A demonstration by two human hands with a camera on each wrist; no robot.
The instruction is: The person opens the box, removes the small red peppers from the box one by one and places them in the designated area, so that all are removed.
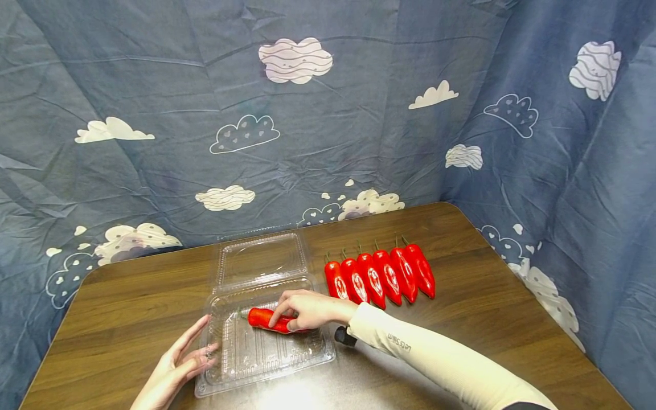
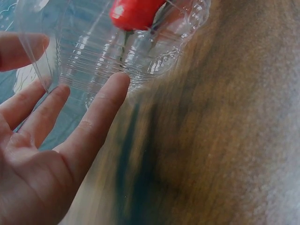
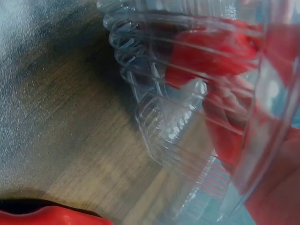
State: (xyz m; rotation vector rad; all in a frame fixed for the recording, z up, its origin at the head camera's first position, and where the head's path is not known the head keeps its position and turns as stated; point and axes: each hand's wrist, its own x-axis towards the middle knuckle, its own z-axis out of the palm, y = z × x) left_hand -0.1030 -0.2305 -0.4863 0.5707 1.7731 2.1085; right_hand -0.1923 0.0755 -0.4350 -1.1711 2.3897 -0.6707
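My right hand (image 1: 307, 310) pinches a long red chili pepper (image 1: 260, 318) with a green stem, lying crosswise inside a clear plastic clamshell box (image 1: 256, 356). The stem points toward the box's left wall. In the right wrist view the pepper (image 3: 208, 54) and part of the hand show through the ribbed transparent side. At the box's left edge is my left hand (image 1: 176, 364), fingers extended and spread. From the left wrist, its fingertips appear right at the box's wall (image 2: 103, 75), with the pepper's stem end (image 2: 133, 14) beyond.
The box's lid (image 1: 263, 259) lies folded back behind it. Several more red peppers (image 1: 376, 279) sit in a neat row to the right, stems away from me. They rest on a brown wooden table (image 1: 476, 324). A blue cloud-print curtain (image 1: 359, 125) hangs behind.
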